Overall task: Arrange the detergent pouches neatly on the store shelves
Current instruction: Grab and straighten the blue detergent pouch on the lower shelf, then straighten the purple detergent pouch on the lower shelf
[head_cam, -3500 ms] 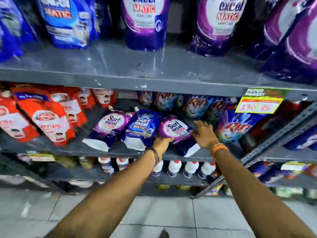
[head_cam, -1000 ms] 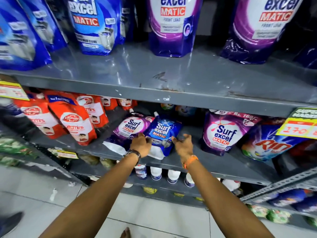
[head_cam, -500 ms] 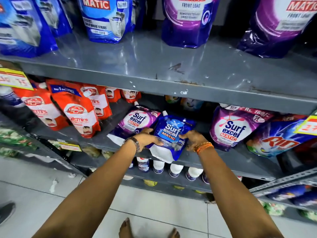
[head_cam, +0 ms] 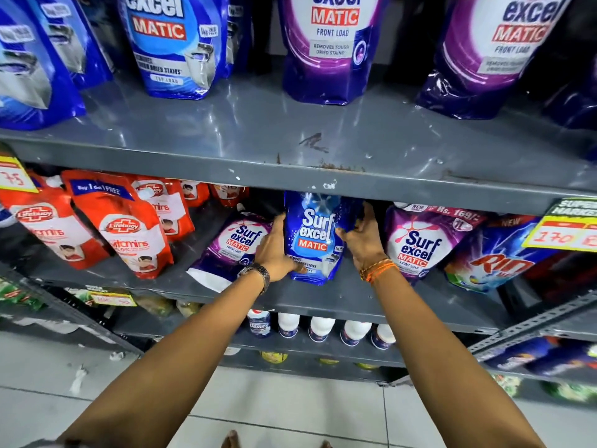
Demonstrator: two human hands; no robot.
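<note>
A blue Surf Excel Matic pouch [head_cam: 315, 236] stands upright on the grey middle shelf [head_cam: 339, 300], its top hidden under the shelf above. My left hand [head_cam: 274, 250] grips its left side and lower edge. My right hand [head_cam: 361, 237] grips its upper right corner. A purple Surf Excel pouch [head_cam: 234, 244] lies tilted back just left of it. Another purple Surf Excel pouch [head_cam: 420, 240] stands to the right.
Red Lifebuoy pouches [head_cam: 126, 227] fill the shelf's left part and a Rin pouch [head_cam: 494, 263] sits at the right by a yellow price tag [head_cam: 565, 231]. Large blue and purple pouches stand on the upper shelf [head_cam: 290, 137]. White bottles [head_cam: 319, 328] line the shelf below.
The blue pouch, lying tilted back before, has been raised upright by both hands. My right hand has shifted from its lower right edge to its upper right corner.
</note>
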